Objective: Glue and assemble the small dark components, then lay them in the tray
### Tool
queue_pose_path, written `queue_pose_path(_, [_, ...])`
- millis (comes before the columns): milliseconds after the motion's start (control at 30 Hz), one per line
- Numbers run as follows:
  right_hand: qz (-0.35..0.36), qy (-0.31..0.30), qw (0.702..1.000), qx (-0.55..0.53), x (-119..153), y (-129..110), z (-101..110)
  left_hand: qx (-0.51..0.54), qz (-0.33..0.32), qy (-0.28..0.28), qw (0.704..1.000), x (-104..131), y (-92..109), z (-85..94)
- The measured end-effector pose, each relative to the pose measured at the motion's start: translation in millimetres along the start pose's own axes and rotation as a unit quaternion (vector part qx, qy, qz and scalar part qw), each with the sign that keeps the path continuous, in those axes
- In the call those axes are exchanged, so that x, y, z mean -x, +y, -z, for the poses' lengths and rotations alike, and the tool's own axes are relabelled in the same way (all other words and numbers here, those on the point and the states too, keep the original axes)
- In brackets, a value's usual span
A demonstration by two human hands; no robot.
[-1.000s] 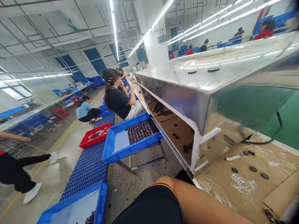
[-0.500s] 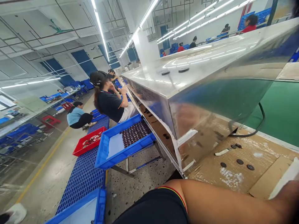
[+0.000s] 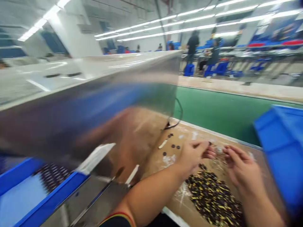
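Note:
Over the cardboard-covered bench (image 3: 153, 167), both of my hands are raised close together, a small gap between them. My left hand (image 3: 195, 156) pinches a small dark piece (image 3: 210, 143) at its fingertips. A tiny brownish-yellow piece (image 3: 227, 147) shows at the pinched thumb and finger of my right hand (image 3: 243, 168); its kind is too small to tell. Just below the hands lies a heap of small dark and yellow pieces (image 3: 213, 197). Several dark round discs (image 3: 173, 146) are scattered left of my left hand, near a whitish strip (image 3: 163, 144).
A shiny metal box-like housing (image 3: 142, 97) stands at left, with a black cable (image 3: 181, 110) beside it. A blue crate (image 3: 281, 151) rises at right. Behind the bench runs a green belt (image 3: 220, 107). At lower left is a blue tray (image 3: 71, 186) with rows of dark pieces.
My view has swung right, from the aisle and co-workers to the bench. Both hands and the heap now show; earlier only my left arm and a blurred edge of the hand did.

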State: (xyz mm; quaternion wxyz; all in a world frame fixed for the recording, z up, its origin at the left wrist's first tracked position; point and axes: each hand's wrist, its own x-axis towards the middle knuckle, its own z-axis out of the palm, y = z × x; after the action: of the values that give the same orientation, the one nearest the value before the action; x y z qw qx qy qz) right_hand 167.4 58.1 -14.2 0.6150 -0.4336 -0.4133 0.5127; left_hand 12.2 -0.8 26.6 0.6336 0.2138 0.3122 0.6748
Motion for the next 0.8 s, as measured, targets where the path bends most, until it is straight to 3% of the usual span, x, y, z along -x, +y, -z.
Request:
queue_pose_path(67, [-0.036,0.04,0.997,-0.05,-1.7,-7.3,4.0,0.051,0.018,0.017,0.998,1.3,-0.8,-2.6])
queue_pose_path(167, [-0.01,0.078,0.996,-0.044,-2.1,-6.9,-3.0,0.12,0.072,0.039,0.989,5.9,0.7,-6.8])
queue_pose_path(333, [0.044,0.054,0.996,0.05,1.1,-1.3,-3.2,0.128,0.107,0.093,0.982,13.5,6.4,-12.4])
queue_pose_path(433, [0.098,0.039,0.988,0.115,-3.0,-1.6,5.5,0.087,0.086,0.075,0.99,15.6,6.8,-9.2])
queue_pose_path(633, [0.166,0.035,0.954,0.246,-21.7,-0.9,23.1,-0.07,-0.026,0.035,0.997,9.0,-0.6,8.8])
queue_pose_path(800, [0.214,-0.012,0.921,0.326,-20.1,-0.9,21.3,-0.104,-0.022,0.041,0.993,6.1,-8.2,14.5])
